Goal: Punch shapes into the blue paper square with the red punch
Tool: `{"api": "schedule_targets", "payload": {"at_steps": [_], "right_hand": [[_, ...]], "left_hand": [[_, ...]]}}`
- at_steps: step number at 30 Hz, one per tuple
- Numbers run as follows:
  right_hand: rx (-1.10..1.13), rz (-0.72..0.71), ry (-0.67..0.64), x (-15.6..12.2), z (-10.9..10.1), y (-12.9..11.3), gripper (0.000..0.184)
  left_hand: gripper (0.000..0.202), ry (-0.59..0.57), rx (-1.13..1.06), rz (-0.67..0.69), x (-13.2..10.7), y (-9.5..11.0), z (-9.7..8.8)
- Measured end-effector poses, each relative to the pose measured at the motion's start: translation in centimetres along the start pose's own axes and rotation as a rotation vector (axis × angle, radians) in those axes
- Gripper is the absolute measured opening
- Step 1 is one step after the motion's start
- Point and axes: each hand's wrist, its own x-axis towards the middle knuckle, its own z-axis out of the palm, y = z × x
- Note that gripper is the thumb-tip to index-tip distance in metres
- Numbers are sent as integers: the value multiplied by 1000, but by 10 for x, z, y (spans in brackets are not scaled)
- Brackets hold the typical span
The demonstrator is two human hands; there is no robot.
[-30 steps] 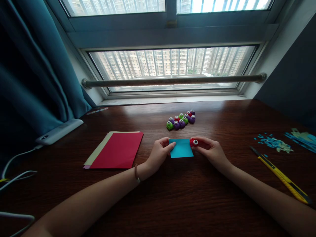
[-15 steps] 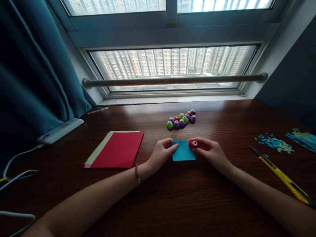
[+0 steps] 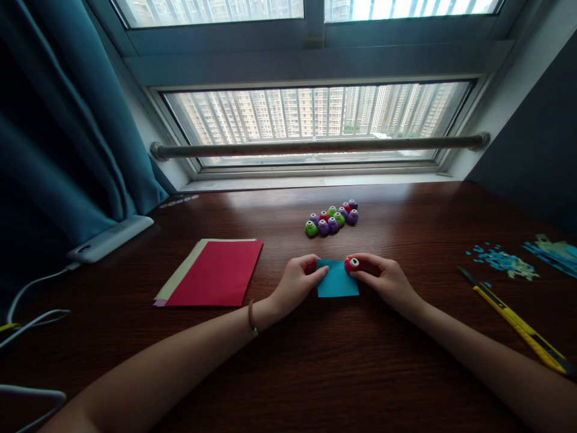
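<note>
Between my hands is a small square of blue paper (image 3: 336,282), held just over the table. My left hand (image 3: 295,279) pinches its left edge, thumb on top. In the fingers of my right hand (image 3: 387,279) is a small red craft punch (image 3: 352,265), its white button facing me. The punch sits at the paper's upper right corner; whether the paper is inside its slot I cannot make out. Beyond my hands stands a group of several similar green, purple and red punches (image 3: 331,219).
A stack of coloured paper (image 3: 216,273), red on top, lies left. On the right are blue and pale paper bits (image 3: 500,260), paper strips (image 3: 552,252) and a yellow utility knife (image 3: 518,325) with its blade out. A white power strip (image 3: 110,239) lies by the curtain.
The blue paper has shifted slightly down and to the right, my left hand moving with it. The red punch stays at the same corner, nearly still.
</note>
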Motion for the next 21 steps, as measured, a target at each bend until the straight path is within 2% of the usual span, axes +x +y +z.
{"api": "schedule_targets", "payload": {"at_steps": [13,21], "right_hand": [[-330,-74,-61,-1,-2,-4,21],[-380,-87,-98,0,-2,-6,20]], "left_hand": [[31,12,441,104,-8,5,4],[30,33,735,102,-11,7,5]]}}
